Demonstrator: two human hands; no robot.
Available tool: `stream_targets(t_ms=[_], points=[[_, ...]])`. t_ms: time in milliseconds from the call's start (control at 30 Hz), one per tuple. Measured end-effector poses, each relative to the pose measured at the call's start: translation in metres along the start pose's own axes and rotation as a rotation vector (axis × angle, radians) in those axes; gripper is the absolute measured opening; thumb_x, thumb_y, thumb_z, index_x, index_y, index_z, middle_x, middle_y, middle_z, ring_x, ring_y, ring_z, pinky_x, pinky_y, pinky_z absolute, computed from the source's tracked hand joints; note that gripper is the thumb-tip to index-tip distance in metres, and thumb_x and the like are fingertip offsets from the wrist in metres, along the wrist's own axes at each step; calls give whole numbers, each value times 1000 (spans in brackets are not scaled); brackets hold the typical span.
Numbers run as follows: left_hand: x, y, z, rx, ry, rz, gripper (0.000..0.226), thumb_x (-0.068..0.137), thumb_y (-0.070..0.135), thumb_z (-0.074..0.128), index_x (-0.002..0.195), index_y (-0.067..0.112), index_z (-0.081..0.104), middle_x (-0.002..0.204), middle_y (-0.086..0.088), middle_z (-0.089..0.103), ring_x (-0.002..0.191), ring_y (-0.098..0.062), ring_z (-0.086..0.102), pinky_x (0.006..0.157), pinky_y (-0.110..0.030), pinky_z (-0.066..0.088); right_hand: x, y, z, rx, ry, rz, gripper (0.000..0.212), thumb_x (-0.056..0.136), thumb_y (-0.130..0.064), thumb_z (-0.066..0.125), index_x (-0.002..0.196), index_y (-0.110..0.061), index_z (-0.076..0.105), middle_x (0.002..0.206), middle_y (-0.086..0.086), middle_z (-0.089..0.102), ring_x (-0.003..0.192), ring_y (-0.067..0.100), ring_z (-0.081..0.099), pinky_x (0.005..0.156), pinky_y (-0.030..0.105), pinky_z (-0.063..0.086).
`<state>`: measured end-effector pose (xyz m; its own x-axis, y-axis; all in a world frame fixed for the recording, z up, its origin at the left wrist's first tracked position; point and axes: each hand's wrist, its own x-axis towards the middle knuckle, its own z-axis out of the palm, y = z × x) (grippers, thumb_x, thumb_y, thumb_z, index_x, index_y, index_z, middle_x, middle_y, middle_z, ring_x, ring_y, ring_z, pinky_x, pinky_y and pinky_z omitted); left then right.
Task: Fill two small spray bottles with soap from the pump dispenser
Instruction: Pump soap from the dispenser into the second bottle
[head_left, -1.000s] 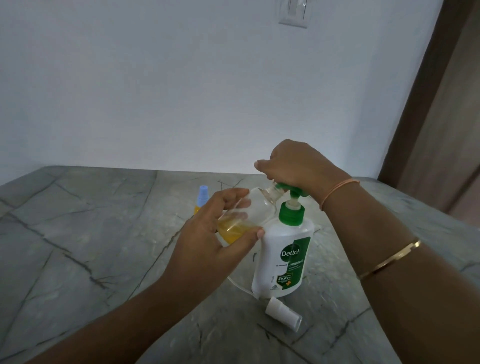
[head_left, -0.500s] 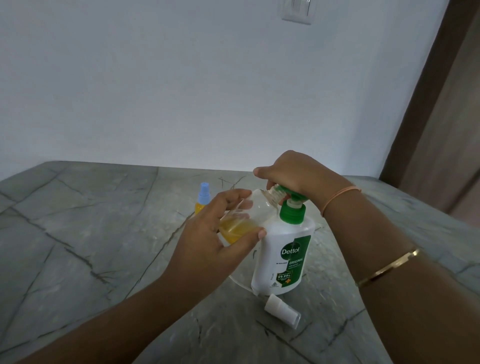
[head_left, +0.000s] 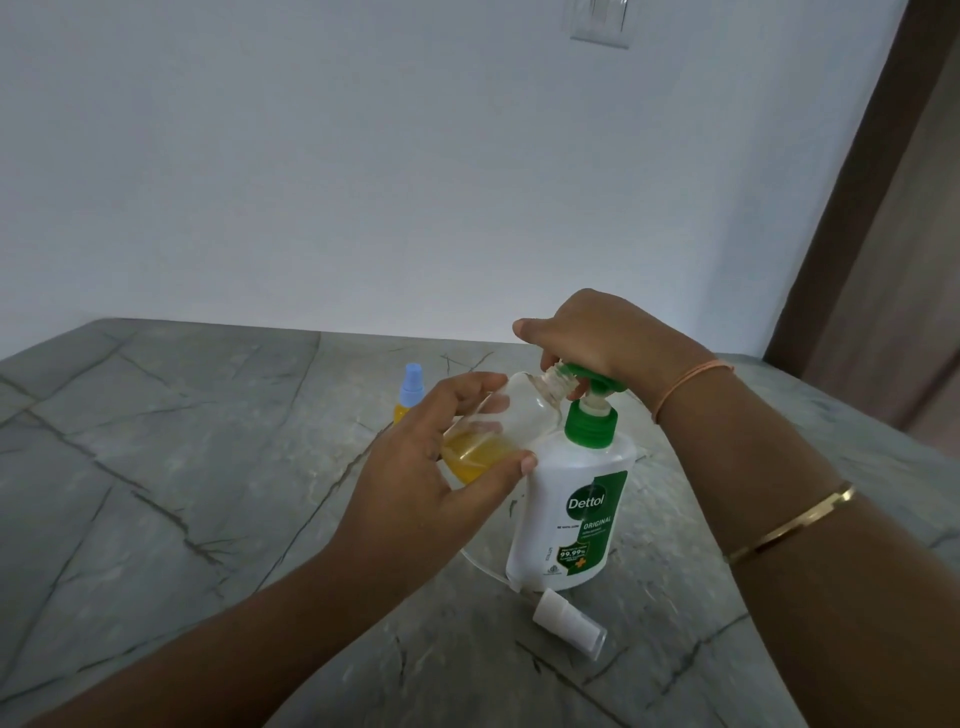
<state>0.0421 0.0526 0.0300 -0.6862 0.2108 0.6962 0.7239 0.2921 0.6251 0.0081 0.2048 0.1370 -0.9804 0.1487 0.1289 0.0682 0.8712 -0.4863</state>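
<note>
A white Dettol pump dispenser (head_left: 574, 509) with a green pump head (head_left: 589, 382) stands on the grey stone table. My right hand (head_left: 602, 338) rests on top of the pump head, fingers curled over it. My left hand (head_left: 415, 467) grips a clear small spray bottle (head_left: 511, 421), tilted with its open neck under the pump spout; yellow soap sits in its lower end. A second small bottle (head_left: 409, 397) with a blue spray cap and yellow contents stands upright behind my left hand, partly hidden. A white spray cap (head_left: 569, 623) with its thin tube lies in front of the dispenser.
The grey veined stone table (head_left: 156, 467) runs to a white wall at the back. A brown door frame (head_left: 857, 208) rises at the right. A wall switch (head_left: 602, 26) is at the top edge.
My right hand and the pump head have moved up a little since half a second ago. The left hand keeps the tilted bottle under the spout.
</note>
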Motion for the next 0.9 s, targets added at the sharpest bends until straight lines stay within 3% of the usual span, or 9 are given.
stream_targets(t_ms=[67,200,300,500,733,900], points=[[0,-2,0,4,-1,6,45,68,48,66,108,49,45,104,32,56,99,12,54,80,-9,47,-1,-1,1,1,-9,12,37,92,-41,48,79,-8,60,48,1,53,25,4,45,41,16,34],[-1,-3,0,-7,-19,10,45,69,55,60,111,50,45,103,35,56,100,16,52,78,-4,44,-2,0,5,-31,-25,28,35,90,-35,51,92,-4,67,57,1,53,50,13,47,48,23,33],[-2,-3,1,-9,-25,12,45,69,56,58,112,51,45,107,42,52,101,16,52,78,-3,43,-3,2,6,-6,-29,29,36,89,-33,51,98,-1,67,62,3,51,53,14,45,49,23,33],[-2,0,1,-4,2,20,46,69,49,66,110,51,45,102,36,55,99,15,53,78,-4,45,-2,2,2,5,17,-3,36,88,-32,50,96,-2,68,59,1,56,46,10,48,45,19,34],[0,2,0,-12,-2,20,43,70,50,64,107,52,43,99,38,51,96,21,51,73,1,40,4,0,1,-27,-22,13,24,87,-28,50,78,-8,60,30,-4,49,20,4,42,34,9,30],[0,-1,1,-1,-3,13,46,69,52,66,109,54,43,98,44,53,98,19,52,72,1,40,-1,-4,1,-16,-58,44,26,90,-25,49,87,-5,65,54,2,50,30,8,47,41,14,32]])
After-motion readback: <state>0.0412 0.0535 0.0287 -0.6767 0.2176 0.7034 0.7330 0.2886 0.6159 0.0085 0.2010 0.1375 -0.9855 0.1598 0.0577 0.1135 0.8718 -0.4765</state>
